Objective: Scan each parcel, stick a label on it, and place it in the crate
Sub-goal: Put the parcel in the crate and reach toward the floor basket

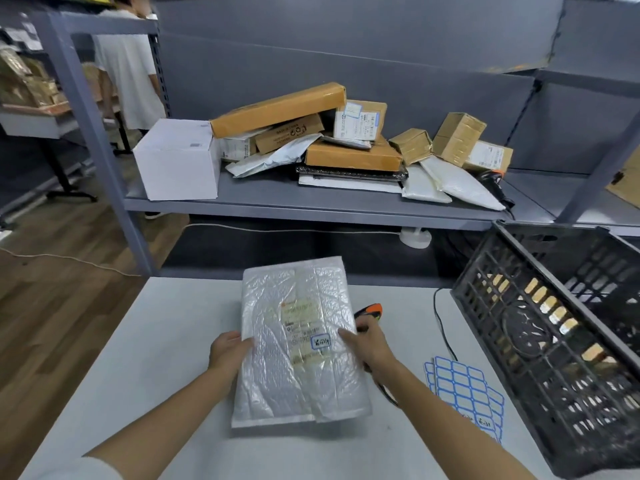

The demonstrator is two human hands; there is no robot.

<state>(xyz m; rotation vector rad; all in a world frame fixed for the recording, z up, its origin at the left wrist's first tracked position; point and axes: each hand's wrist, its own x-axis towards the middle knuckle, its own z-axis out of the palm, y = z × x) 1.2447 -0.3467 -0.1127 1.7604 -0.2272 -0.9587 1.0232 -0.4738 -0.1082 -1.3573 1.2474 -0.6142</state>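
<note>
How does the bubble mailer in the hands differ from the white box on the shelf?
The bubble mailer is flat, crinkled and shiny; the white box is a tall, smooth-sided carton. The mailer is held over the table by the left hand and right hand; the box stands untouched on the shelf. The mailer bears a shipping slip and a blue-bordered sticker; the box shows only a small mark. Both are pale parcels.

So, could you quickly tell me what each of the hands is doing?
Left hand: grips the bubble mailer.
Right hand: holds the mailer's other edge.
</note>
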